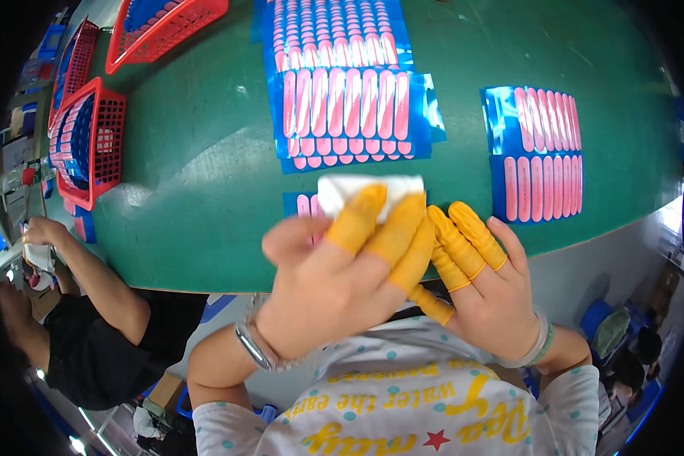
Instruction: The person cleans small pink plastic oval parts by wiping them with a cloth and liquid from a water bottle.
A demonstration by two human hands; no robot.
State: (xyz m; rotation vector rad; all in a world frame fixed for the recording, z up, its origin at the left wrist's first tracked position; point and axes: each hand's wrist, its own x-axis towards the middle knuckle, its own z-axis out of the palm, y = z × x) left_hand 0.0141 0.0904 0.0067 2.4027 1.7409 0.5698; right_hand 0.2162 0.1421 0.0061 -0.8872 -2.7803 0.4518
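Observation:
My left hand, with yellow finger cots on several fingers, presses a folded white cloth down at the near edge of the green table. Under the cloth and fingers lies a blue sheet with pink rounded strips; most of it is hidden. My right hand is beside the left, its cot-covered fingers stretched forward at the table edge, near the covered sheet. Whether they touch that sheet is hidden. Just beyond the cloth is a stack of glossy blue sheets bearing rows of pink strips.
To the right lie two more pink-strip sheets on the green table. Red plastic baskets with similar sheets stand at the left, one more at the far left. A co-worker in black sits at the left edge.

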